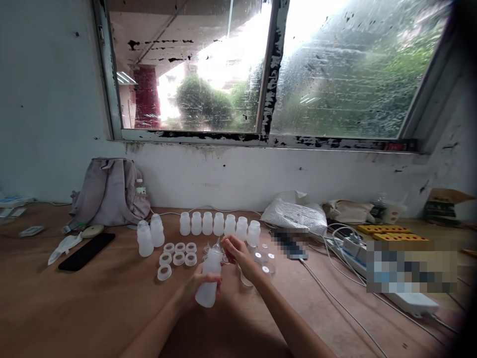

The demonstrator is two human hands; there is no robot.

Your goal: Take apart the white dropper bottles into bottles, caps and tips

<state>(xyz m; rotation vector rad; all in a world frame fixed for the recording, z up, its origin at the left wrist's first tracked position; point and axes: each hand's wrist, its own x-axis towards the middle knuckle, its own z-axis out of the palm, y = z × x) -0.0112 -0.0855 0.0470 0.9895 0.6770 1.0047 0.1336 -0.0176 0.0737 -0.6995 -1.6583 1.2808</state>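
My left hand (207,281) is wrapped round the middle of a frosted white baby bottle (206,294), which leans slightly to the right. At the bottle's mouth sits a small clear teat (216,246). The fingers of my right hand (235,251) are pinched together against the side of this teat. Left of the bottle lie several white collar rings (164,272) in rows. Clear domed caps (246,280) and small clear discs (266,270) are spread to the right, partly behind my right arm. More clear teats behind the held bottle are mostly hidden.
Several frosted bottles (207,224) stand in a row at the back, and two more bottles (145,239) stand at left. A black phone (87,252), a backpack (112,191), a plastic bag (294,216), a power strip (410,298) and cables lie around the table.
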